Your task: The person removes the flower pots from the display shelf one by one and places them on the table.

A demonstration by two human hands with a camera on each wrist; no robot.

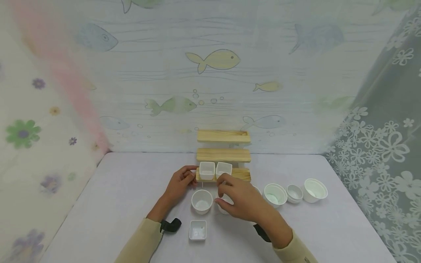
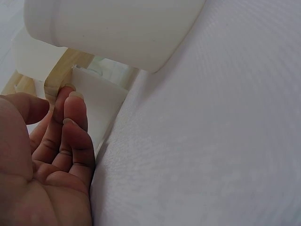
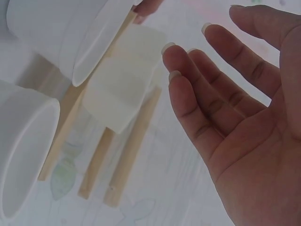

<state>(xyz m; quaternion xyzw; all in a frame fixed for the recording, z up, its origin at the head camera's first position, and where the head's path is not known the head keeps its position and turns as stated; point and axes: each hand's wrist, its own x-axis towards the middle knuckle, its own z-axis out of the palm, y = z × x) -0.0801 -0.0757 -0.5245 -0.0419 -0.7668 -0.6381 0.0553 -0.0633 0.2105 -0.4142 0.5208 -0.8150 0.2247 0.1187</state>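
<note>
A three-tier wooden rack (image 1: 223, 155) stands at the back of the table. Two white square cups, a left one (image 1: 207, 170) and a right one (image 1: 224, 168), sit side by side on its lowest tier. My left hand (image 1: 179, 182) grips that tier's left end, fingertips against the wood (image 2: 61, 70) in the left wrist view. Over the table just before the rack, my right hand (image 1: 245, 197) is loosely curved and holds nothing, its fingers near the right square cup. Below it a white round cup (image 1: 222, 209) is partly hidden. Another round cup (image 1: 202, 201) stands left of that one.
A small white square dish (image 1: 198, 231) lies nearer the front. To the right stand a round tub with pale green inside (image 1: 275, 195), small round cups (image 1: 294, 193) and a larger tub (image 1: 314, 190). Another is mostly hidden behind my right hand. A fish-patterned curtain (image 1: 164, 80) hangs behind.
</note>
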